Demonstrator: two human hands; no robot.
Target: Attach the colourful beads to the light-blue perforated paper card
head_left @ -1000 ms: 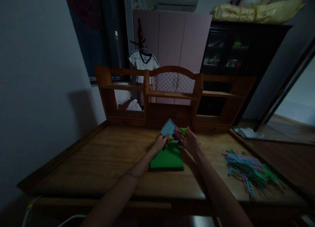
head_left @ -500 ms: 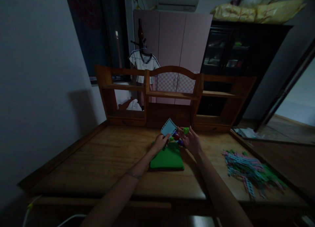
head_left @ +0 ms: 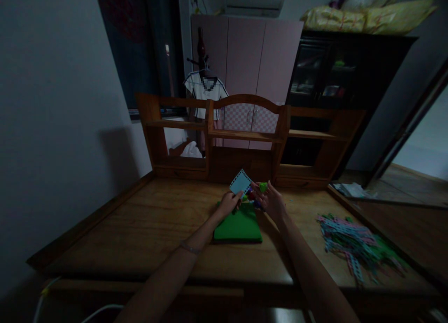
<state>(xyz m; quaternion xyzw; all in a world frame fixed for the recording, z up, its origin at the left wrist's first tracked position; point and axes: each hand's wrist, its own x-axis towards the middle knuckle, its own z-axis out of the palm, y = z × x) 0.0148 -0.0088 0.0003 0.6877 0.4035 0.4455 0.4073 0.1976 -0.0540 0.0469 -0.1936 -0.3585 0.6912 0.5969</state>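
Note:
My left hand (head_left: 228, 204) pinches the lower corner of a pale blue square panel (head_left: 240, 181) with holes along its edge, holding it tilted above a green flat plate (head_left: 238, 226) on the wooden desk (head_left: 147, 229). My right hand (head_left: 271, 201) is just right of it, fingers curled around a small green piece (head_left: 263, 186). Between the two hands sit small red and purple pieces (head_left: 252, 197), partly hidden by my fingers.
A heap of pink, blue and green perforated strips (head_left: 353, 246) lies on the desk's right side. A wooden shelf unit (head_left: 245, 136) stands along the desk's far edge. Behind it are a pink wardrobe (head_left: 245, 57) and a dark cabinet (head_left: 336, 75).
My right hand lifted the green piece slightly and drew closer to the blue panel. My left hand and the panel have hardly moved.

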